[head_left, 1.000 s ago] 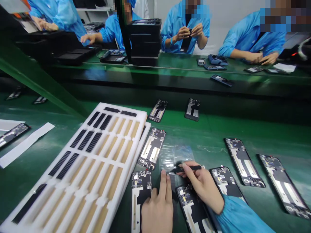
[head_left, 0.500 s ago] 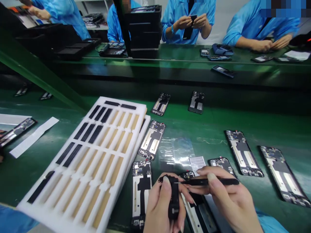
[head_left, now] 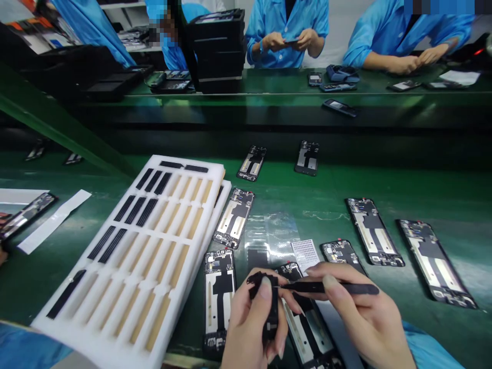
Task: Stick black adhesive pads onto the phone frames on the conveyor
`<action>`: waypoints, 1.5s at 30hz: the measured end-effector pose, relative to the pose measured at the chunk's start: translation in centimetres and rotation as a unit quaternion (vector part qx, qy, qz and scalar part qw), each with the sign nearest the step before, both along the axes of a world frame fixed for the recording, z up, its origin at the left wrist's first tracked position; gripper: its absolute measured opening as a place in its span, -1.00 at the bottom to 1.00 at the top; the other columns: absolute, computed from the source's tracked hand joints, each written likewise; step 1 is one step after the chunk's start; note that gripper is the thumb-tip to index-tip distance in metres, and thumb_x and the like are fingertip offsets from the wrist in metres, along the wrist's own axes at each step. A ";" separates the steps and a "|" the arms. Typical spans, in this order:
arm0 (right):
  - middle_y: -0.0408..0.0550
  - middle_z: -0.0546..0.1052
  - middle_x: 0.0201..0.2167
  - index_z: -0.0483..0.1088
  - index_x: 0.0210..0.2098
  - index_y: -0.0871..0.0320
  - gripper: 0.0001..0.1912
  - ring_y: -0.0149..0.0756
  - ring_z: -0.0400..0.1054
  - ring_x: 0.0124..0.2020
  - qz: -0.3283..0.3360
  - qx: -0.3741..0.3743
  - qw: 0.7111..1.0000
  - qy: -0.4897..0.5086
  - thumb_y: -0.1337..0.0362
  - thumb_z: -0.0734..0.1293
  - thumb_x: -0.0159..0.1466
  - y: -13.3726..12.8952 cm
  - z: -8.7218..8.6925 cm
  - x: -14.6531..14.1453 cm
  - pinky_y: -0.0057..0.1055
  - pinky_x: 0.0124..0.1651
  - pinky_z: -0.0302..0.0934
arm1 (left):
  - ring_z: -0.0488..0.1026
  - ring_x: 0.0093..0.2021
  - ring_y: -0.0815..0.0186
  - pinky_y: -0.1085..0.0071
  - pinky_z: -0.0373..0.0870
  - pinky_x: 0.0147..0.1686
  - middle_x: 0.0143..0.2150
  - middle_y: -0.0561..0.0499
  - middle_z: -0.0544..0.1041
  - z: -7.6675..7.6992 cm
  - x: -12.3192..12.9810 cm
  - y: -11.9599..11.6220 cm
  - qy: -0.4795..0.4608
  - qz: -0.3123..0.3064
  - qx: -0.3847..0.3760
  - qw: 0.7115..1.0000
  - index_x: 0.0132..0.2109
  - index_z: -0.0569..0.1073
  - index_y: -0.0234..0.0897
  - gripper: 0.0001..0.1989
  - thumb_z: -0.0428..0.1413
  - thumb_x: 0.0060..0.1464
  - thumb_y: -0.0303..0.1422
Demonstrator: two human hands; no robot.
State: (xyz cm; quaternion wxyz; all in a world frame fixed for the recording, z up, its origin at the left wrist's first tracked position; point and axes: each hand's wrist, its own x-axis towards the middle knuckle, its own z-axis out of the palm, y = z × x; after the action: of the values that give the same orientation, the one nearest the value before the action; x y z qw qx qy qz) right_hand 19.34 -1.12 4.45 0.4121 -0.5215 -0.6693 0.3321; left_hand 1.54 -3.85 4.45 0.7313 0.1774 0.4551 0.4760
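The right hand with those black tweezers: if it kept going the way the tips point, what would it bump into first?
Probably the small black part held in the left hand; the right hand's tweezers already reach its top.

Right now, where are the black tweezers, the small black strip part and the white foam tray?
black tweezers (head_left: 338, 288), head view, on the middle of the shaft held by the right hand.
small black strip part (head_left: 273, 310), head view, on its middle, held by the left hand.
white foam tray (head_left: 126, 241), head view, on a white rib between slots.

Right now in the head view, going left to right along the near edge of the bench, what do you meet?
White foam tray → phone frame → left hand holding a black strip part → black tweezers → right hand.
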 end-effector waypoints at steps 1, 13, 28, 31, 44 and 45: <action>-0.10 0.67 -0.24 0.59 -0.15 0.03 -0.79 -0.31 0.62 -0.25 0.014 0.012 1.000 0.001 0.30 0.28 0.39 0.0 0.1 0.1 -0.64 -0.15 0.48 | 0.18 -0.71 0.61 0.63 -0.12 -0.74 -0.41 0.01 0.55 0.1 0.0 0.0 -0.003 0.000 0.003 1.000 -0.13 0.46 -0.29 -0.61 0.14 0.19 -0.01; -0.03 0.68 -0.25 0.61 -0.15 -0.06 -0.78 -0.11 0.61 -0.20 -0.087 0.066 0.994 0.006 0.07 0.32 0.38 1.5 0.3 4.1 -0.29 -0.11 0.52 | 0.19 -0.63 0.53 0.56 0.07 -0.66 -0.37 0.07 0.50 -0.9 0.7 0.4 0.073 0.170 0.016 0.983 -0.04 0.43 -0.23 -0.77 0.09 0.26 -0.20; 0.05 0.61 -0.32 0.52 -0.30 0.19 -0.53 -0.25 0.57 -0.37 0.062 -0.169 0.981 0.072 -0.09 0.25 0.39 8.5 -5.5 6.9 -0.37 -0.24 0.52 | 0.42 -0.19 0.15 0.19 0.46 -0.28 0.29 0.01 0.45 -5.3 3.0 2.9 0.819 -0.245 0.344 0.388 0.23 0.44 -0.19 -0.34 0.04 -0.03 -0.68; 0.01 0.62 -0.32 0.50 -0.27 0.18 -0.55 -0.25 0.58 -0.34 0.061 -0.165 0.981 0.087 -0.09 0.26 0.39 10.0 -5.4 5.9 -0.36 -0.20 0.51 | 0.45 -0.23 0.15 0.22 0.48 -0.36 0.33 0.02 0.40 -4.7 2.9 4.0 0.842 -0.267 0.308 0.354 0.25 0.42 -0.13 -0.32 0.06 -0.01 -0.66; 0.00 0.65 -0.45 0.42 -0.28 0.15 -0.57 -0.25 0.59 -0.45 0.004 -0.180 0.969 0.170 -0.12 0.29 0.35 13.2 -7.3 2.5 -0.37 -0.31 0.53 | 0.47 -0.19 0.17 0.24 0.53 -0.33 0.40 0.06 0.27 -5.7 2.6 8.5 0.862 -0.277 0.247 0.345 0.33 0.32 -0.15 -0.20 0.01 -0.06 -0.73; 0.00 0.65 -0.44 0.43 -0.28 0.15 -0.58 -0.25 0.59 -0.45 0.001 -0.181 0.969 0.169 -0.11 0.30 0.35 13.2 -7.4 2.5 -0.37 -0.31 0.53 | 0.47 -0.19 0.17 0.24 0.53 -0.32 0.40 0.05 0.27 -5.8 2.5 8.5 0.860 -0.279 0.248 0.347 0.33 0.31 -0.15 -0.21 0.01 -0.05 -0.72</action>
State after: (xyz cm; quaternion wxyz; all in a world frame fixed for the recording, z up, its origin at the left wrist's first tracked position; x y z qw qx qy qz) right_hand 21.83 12.09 -3.00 0.4177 -0.5228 -0.5191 0.5317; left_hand 4.03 4.67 -1.31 -0.0491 0.7797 0.6192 -0.0786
